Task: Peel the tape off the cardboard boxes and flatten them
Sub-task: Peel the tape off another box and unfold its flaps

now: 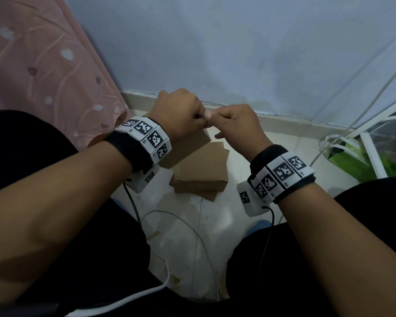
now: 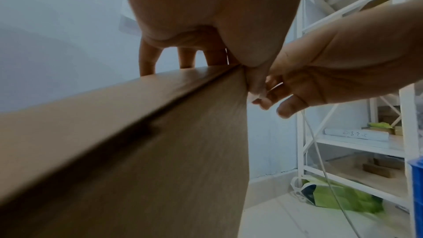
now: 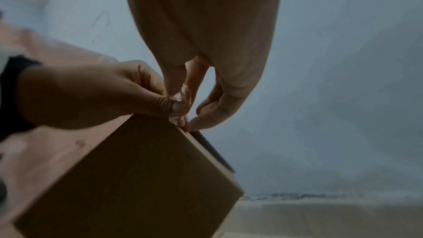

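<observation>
I hold a brown cardboard box [image 1: 188,147] up in front of my knees. My left hand [image 1: 199,117] grips its upper corner, thumb on one face and fingers [image 2: 146,61] over the far edge. My right hand [image 1: 212,116] pinches a crumpled bit of clear tape [image 2: 258,88] at that same corner, next to the left thumb. The right wrist view shows the tape [image 3: 181,97] between the right fingertips, just above the box [image 3: 142,178] corner. A seam runs along the box [image 2: 137,142] top. More cardboard boxes [image 1: 201,172] lie stacked on the floor below.
A pink patterned cloth [image 1: 32,65] hangs at the left and a blue-grey wall [image 1: 238,53] is close ahead. A white shelf rack [image 1: 375,138] and a green bag [image 1: 357,161] stand at the right. Cables [image 1: 181,220] trail over the pale floor between my legs.
</observation>
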Demonstrator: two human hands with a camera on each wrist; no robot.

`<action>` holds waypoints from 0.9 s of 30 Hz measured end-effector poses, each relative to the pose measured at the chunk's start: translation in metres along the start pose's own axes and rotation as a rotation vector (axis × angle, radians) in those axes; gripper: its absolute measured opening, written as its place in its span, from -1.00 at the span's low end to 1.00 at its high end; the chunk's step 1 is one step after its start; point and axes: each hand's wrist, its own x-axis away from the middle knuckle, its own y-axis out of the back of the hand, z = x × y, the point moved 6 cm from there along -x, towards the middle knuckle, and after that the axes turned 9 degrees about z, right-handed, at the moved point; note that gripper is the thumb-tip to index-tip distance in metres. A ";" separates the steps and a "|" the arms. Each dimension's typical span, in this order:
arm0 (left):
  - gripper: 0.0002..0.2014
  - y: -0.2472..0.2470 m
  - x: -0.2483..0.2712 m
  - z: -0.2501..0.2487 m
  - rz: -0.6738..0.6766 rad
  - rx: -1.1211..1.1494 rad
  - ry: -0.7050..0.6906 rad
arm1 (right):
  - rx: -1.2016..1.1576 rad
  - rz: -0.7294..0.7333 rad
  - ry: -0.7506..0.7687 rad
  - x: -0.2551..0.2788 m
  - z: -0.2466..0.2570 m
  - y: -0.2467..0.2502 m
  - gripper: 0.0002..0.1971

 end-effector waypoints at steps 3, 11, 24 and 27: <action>-0.62 0.002 -0.001 -0.005 0.017 -0.028 -0.082 | -0.186 -0.061 -0.040 0.000 -0.007 0.009 -0.86; -0.43 0.012 -0.010 0.013 0.006 -0.022 -0.034 | 0.153 -0.240 -0.045 0.003 -0.005 0.030 -0.38; -0.54 0.041 -0.005 0.040 -0.111 0.096 0.209 | 0.192 0.454 -0.257 0.019 -0.007 -0.033 -0.84; -0.56 0.042 -0.004 0.038 -0.120 0.138 0.219 | 0.482 0.532 -0.261 0.027 0.000 -0.050 -0.51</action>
